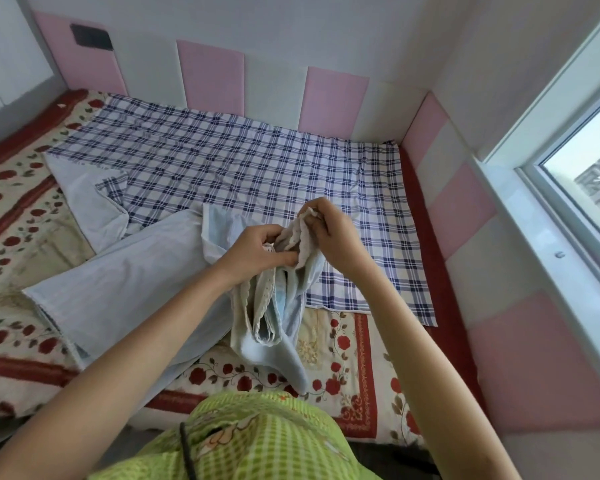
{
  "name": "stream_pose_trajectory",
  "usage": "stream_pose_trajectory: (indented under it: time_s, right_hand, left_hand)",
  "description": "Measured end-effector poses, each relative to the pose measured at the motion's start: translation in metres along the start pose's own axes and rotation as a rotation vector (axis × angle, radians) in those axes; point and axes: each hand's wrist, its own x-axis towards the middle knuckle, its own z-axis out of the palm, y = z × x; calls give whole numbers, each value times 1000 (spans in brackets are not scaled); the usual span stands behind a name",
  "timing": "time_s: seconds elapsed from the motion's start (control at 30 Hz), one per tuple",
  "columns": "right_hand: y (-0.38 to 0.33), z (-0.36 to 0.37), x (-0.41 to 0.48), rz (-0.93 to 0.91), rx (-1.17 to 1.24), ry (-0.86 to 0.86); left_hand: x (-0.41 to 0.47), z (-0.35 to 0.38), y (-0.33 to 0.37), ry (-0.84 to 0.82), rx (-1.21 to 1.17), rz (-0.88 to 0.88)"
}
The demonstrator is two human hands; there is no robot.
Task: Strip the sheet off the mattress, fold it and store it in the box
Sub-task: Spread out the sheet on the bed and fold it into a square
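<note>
Pale blue sheet (pixel 125 282), thin woven fabric by the look of it, lay gathered at frame centre, its bulk trailing to the lower left across the floral mattress (pixel 14 216). You held it in both hands. Your left hand (pixel 257 249) was curled round a bunch of fabric. Your right hand (pixel 333 237) pinched the scalloped lace edge (pixel 297 237) just above it, and the two hands nearly touched. Loose folds hung between your forearms toward lower centre. A checked cloth (pixel 222 161) lay flat across the upper middle of the mattress, partly under the sheet. Box: not in view.

Handling, judged: light and limp, with no stiffness. It would sag and drift out of line wherever unsupported. Not fragile, though the lace trim could snag or stretch if tugged.

Hold, judged: the trimmed edge itself, one pinch near each corner, hands then drawn apart so the hem ran straight. Gripping mid-panel would only bunch it further.

Stage, judged: sheet lifted off the mattress surface, fold barely begun.
</note>
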Motion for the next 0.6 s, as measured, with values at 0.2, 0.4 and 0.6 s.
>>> stream_pose_trajectory:
  time_s: [0.2, 0.4, 0.6]
  right_hand:
    - [18, -4, -4, 65, 40, 296]
    - [89, -22, -20, 542, 197, 592]
    - [156, -11, -68, 917, 273, 754]
  left_hand:
    - [-7, -6, -8, -48, 236, -15]
    - [-4, -62, -14, -273, 334, -228]
    - [39, -96, -37, 132, 690, -278]
